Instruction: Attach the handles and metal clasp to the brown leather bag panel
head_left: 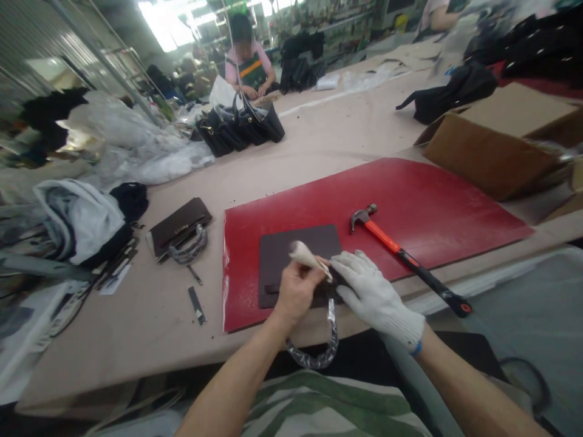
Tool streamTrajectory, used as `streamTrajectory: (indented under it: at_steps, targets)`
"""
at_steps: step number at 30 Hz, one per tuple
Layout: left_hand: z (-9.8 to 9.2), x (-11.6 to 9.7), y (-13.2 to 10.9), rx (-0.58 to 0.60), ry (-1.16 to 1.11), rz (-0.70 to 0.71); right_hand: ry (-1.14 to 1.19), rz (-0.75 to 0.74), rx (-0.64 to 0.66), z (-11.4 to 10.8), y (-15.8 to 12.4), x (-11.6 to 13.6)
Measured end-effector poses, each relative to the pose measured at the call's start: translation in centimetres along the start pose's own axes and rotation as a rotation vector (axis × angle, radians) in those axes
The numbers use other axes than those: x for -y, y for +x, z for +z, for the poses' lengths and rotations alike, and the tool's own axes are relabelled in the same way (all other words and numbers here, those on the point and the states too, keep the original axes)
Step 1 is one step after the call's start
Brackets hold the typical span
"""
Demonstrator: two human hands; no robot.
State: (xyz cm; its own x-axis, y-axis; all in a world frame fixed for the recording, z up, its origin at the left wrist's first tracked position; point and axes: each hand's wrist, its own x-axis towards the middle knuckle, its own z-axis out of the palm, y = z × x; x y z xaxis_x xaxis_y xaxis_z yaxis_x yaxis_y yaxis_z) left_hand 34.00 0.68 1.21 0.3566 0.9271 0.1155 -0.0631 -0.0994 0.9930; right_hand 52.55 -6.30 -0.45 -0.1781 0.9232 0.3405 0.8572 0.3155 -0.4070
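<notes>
My bare left hand (296, 292) is closed round a small off-white object (304, 254) with a rounded upper end. Its narrower end points down right, and its exact kind is unclear. My right hand (376, 297), in a white knit glove, rests with fingers extended on the right part of a dark brown bag panel (298, 243). A curved handle (336, 340) wrapped in clear plastic hangs from the panel's near side, over the table edge. Beneath the panel is a red board (241, 243). A claw hammer (387, 237) with an orange and black handle lies to its right.
Left on the table (159, 328) are a dark brown bag piece (180, 224) with a wrapped handle and a flat dark strip (197, 305). Black handbags (241, 127) stand farther back, near a seated person (250, 64). At right sits an open cardboard box (492, 149).
</notes>
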Motion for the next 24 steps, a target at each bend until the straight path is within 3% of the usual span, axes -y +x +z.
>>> streamTrajectory:
  at_steps: [2,4,7,11,14,17,24]
  targets:
    - [-2.4,-1.2,1.3,-0.208,-0.154,-0.04,-0.01,0.005,0.027,0.0,-0.1,-0.1]
    - [-6.0,-2.8,2.6,-0.314,-0.054,-0.029,-0.001,0.008,0.046,-0.3,-0.2,-0.1]
    - [-12.6,-4.9,3.5,-0.34,0.469,-0.096,0.017,0.023,0.046,-0.6,-0.1,-0.1]
    - [-19.3,-5.8,3.0,-0.219,1.174,-0.35,0.026,0.02,0.048,-0.6,0.1,-0.2]
    - [-22.3,-5.6,1.7,-0.153,1.448,-0.517,0.022,0.003,0.037,-0.5,0.2,-0.4]
    - [-24.7,-5.6,0.0,-0.153,1.508,-0.643,0.001,-0.053,-0.025,0.0,0.1,-1.1]
    - [-30.8,-5.9,-4.9,-0.391,1.524,-0.854,0.049,-0.118,-0.061,3.4,0.2,-5.3]
